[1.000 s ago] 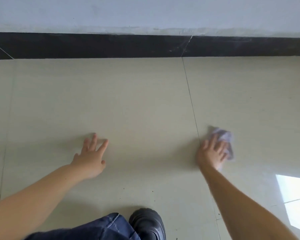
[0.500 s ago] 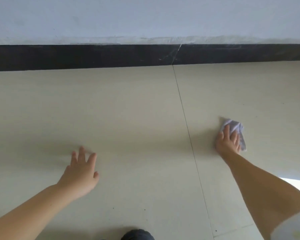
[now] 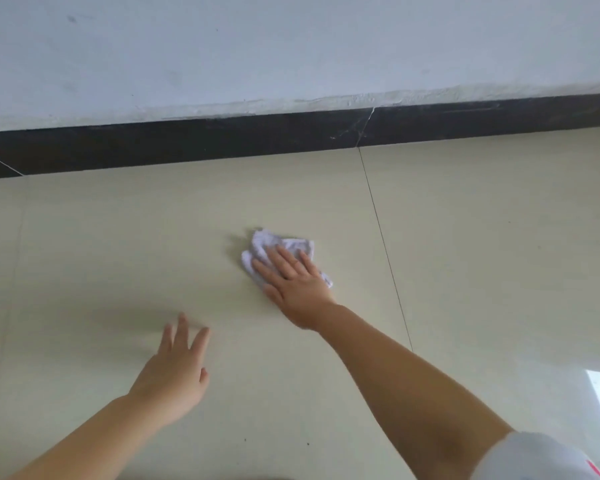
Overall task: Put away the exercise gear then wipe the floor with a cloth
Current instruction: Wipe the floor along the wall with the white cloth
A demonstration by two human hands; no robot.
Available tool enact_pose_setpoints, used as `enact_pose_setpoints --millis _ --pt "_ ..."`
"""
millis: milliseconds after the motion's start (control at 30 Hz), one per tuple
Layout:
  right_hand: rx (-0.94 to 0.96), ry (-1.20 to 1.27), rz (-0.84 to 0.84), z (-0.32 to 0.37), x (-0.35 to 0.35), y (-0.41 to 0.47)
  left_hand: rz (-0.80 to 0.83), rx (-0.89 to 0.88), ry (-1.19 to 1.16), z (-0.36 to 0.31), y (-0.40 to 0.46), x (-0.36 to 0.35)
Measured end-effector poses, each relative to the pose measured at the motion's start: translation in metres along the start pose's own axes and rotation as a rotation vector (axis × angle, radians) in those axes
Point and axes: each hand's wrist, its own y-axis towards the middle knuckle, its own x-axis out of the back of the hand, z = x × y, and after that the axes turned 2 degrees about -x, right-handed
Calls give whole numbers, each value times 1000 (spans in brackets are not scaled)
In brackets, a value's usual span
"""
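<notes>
Floor (image 3: 118, 254) of glossy cream tile meets a black skirting (image 3: 187, 143) at twelve o'clock. Both arms are cut off at six. Left hand (image 3: 174, 379) rests flat, fingers spread, empty. Right hand (image 3: 293, 277) presses flat on the crumpled white cloth (image 3: 278, 247), partly hiding it, at center.

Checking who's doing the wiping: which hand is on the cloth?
The right hand, pressed flat on the white cloth; the left hand is bare, fingers spread.
</notes>
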Motion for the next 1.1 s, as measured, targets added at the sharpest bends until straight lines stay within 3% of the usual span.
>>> enact_pose_setpoints --millis 100,200,333,400,500,600,667,733,800,900,967,1033,1100 --pt "-415 25 -132 -98 14 -34 -12 43 -14 -13 3 3" --pt "-902 185 -130 -179 35 -90 12 75 3 -19 7 5" --pt "-1240 344 -144 -190 43 -84 -32 140 37 -26 8 5" --pt "-1051 198 -176 -150 30 -49 -137 107 44 -26 11 7" --pt "-512 26 -205 -51 9 3 -244 24 -15 -21 22 17" --pt "-30 -26 -33 36 4 40 -213 197 -164 -24 36 21" --pt "164 -48 84 48 16 60 -186 275 -248 -23 46 26" --pt "255 -137 55 17 26 79 -154 274 -281 -25 53 35" --pt "70 -193 -53 -45 31 84 -140 205 -226 -31 63 42" --pt "-462 -132 -178 -154 56 55 -116 61 -119 -58 80 54" --pt "-792 65 -104 -207 79 29 -58 61 -86 -73 90 58" --pt "-1039 231 -95 -220 94 24 -22 84 -35 -78 95 58" --pt "-1073 254 -147 -192 90 44 -7 98 5 -76 95 56"
